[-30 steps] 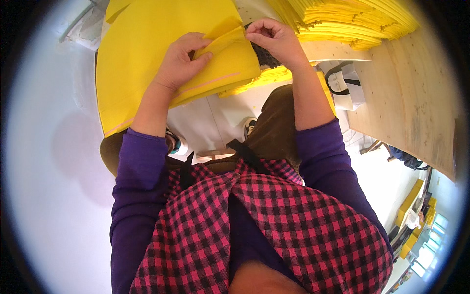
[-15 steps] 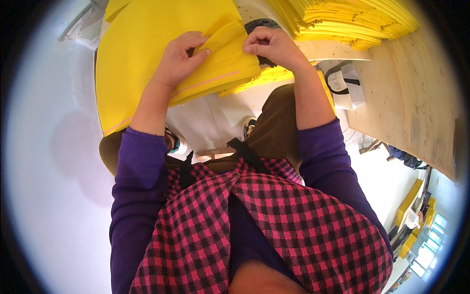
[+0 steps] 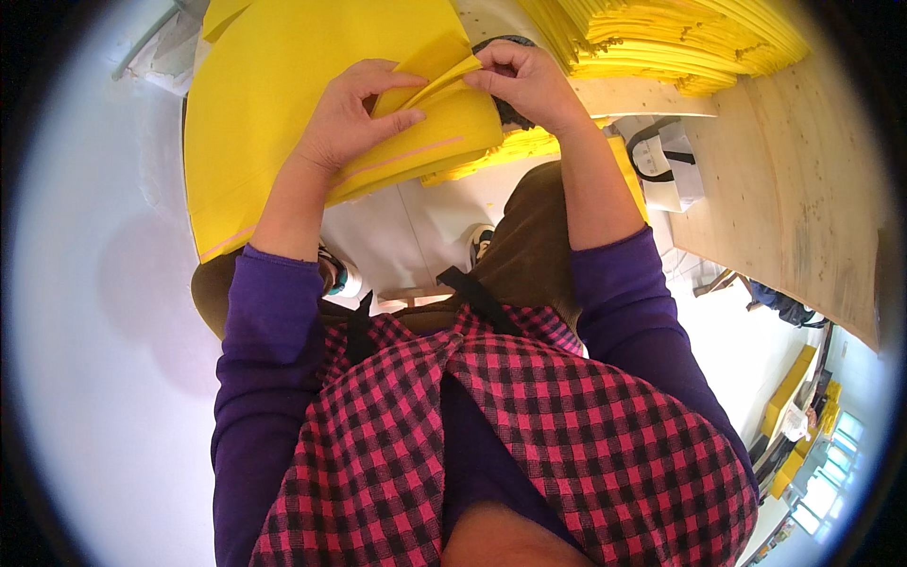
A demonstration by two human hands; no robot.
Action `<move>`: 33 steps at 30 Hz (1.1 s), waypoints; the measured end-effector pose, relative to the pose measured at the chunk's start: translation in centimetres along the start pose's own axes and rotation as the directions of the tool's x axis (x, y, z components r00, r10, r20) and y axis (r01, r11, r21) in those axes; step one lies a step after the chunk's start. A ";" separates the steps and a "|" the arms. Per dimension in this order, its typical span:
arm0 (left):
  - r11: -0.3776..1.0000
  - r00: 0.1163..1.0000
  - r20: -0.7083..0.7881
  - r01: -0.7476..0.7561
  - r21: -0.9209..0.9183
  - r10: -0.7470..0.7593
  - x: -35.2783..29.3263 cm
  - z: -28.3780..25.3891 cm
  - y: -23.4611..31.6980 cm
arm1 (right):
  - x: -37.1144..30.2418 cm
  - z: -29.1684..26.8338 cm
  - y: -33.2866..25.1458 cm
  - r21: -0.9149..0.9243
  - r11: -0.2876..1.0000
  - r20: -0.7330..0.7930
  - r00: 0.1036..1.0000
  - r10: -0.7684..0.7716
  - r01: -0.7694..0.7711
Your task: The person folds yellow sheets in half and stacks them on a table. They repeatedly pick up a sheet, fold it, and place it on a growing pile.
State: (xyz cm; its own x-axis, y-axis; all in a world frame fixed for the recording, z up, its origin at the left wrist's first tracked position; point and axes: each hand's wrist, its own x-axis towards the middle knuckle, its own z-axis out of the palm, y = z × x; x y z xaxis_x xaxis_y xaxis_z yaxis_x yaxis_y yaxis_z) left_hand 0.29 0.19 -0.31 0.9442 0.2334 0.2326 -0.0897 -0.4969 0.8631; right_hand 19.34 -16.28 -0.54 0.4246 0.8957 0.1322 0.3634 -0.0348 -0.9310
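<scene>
2 hands [image 3: 351,115] [image 3: 533,87] touch 1 yellow sheet [image 3: 283,94], right pinching its fold, left loosely parted around it.

Right hand [image 3: 531,87], pinched yellow flap [image 3: 450,82]

Lighting: bright, whitish. Windows [image 3: 822,493], lower right: I see glare, panes burnt out. Pale floor [image 3: 732,369] nearby: overexposed. Pale surface [image 3: 85,406], far left: bluish, bearing a soft-edged shadow. Yellow cloth [image 3: 283,104]: evenly lit, clear. Wooden board [image 3: 794,189]: edges bow. Rim: black, blue-fringed. Far background: small, soft.
</scene>
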 end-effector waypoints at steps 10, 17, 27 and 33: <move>0.994 0.986 -0.149 -0.083 -0.072 0.071 0.0 0.7 -1.0 | -0.5 -0.4 0.1 0.126 0.990 -0.105 0.993 -0.053 0.066; 0.999 0.995 -0.096 -0.016 -0.052 0.011 0.1 0.1 -1.3 | -1.2 -1.5 0.9 0.024 1.000 0.195 0.981 0.007 -0.012; 0.997 0.992 -0.113 -0.062 -0.055 0.055 0.2 0.3 -1.0 | -0.8 -0.7 1.0 0.069 0.997 0.092 0.996 0.013 -0.019; 0.999 1.000 -0.019 -0.017 0.029 0.017 0.1 0.0 -0.2 | -0.3 0.1 0.0 0.029 0.999 -0.067 0.998 -0.015 0.017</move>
State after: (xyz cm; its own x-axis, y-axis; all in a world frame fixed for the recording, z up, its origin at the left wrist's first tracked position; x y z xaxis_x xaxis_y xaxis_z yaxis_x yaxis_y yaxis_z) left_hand 0.35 0.32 -0.41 0.9361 0.2410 0.2562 -0.0965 -0.5246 0.8458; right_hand 19.12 -16.54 -0.66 0.4738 0.8643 0.1690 0.3465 -0.0066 -0.9380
